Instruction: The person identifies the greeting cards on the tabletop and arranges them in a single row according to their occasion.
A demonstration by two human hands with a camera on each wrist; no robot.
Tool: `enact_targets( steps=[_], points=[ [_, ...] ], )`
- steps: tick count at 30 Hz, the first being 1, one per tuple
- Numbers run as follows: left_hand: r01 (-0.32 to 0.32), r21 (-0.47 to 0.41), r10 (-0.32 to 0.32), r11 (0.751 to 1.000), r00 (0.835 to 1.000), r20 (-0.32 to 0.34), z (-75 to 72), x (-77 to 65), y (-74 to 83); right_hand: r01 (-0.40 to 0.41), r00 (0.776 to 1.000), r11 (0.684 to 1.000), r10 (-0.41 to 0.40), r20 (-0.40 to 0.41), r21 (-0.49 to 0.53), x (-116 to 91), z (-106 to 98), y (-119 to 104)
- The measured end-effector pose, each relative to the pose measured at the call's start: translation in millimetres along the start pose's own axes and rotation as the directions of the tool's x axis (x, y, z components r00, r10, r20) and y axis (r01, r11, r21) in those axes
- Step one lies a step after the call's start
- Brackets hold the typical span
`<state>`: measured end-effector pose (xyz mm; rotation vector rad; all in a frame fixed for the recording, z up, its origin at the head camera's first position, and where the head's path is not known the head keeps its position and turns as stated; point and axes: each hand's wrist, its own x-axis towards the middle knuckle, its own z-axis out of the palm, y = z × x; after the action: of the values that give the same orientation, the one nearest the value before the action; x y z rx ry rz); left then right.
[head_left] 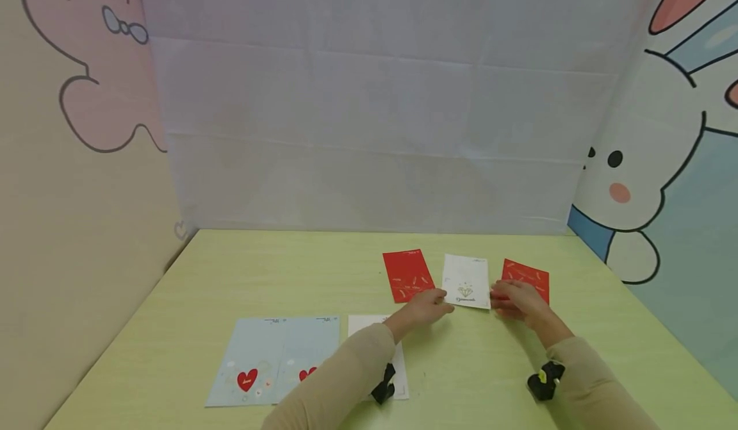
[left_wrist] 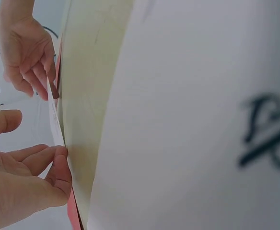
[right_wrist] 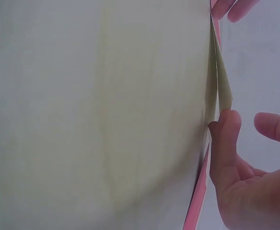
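At white envelope, both hands' fingertips.

Head view high, looking down table; wrist views skim tabletop; all share white card.

White card between the two red cards: carrying a small diamond drawing with a line of script under it, too small to read. Red cards showing faint pale markings, illegible. Blue sheet bearing red hearts with tiny writing inside, unreadable; small print showing along its top edge, also unreadable. Left wrist view catching blurred dark script strokes on a white sheet, possibly starting with "D".
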<state>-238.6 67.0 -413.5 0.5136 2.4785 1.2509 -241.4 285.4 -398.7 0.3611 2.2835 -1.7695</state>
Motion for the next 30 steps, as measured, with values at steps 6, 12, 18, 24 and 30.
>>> enact_targets(
  steps=[6, 12, 18, 24, 30],
  points=[
    [-0.012, -0.021, 0.012, 1.000, 1.000, 0.000, -0.8, -0.2, -1.1, 0.029, 0.999, 0.997, -0.030, -0.015, -0.073, -1.5, 6.3, -3.0],
    [-0.013, -0.059, 0.013, 0.998, 1.000, 0.002, -1.2, 0.1, -3.3, 0.065, 0.997, 0.995, -0.067, -0.029, -0.072, -0.5, 9.9, -3.7],
    [0.025, -0.099, -0.026, 0.995, 1.000, -0.010, -0.1, 1.4, -4.4, 0.113, 0.993, 0.992, -0.115, -0.022, -0.051, -4.1, 11.5, -4.0],
    [0.040, -0.156, -0.053, 0.987, 0.996, -0.077, 0.1, 3.2, -7.0, 0.121, 0.993, 0.993, -0.121, 0.005, 0.000, -13.2, 11.0, -5.9],
    [-0.022, -0.262, -0.024, 0.965, 0.985, -0.172, -4.4, 0.7, -6.7, 0.124, 0.991, 0.992, -0.125, 0.044, 0.036, -21.0, 10.2, -6.5]
  ],
)
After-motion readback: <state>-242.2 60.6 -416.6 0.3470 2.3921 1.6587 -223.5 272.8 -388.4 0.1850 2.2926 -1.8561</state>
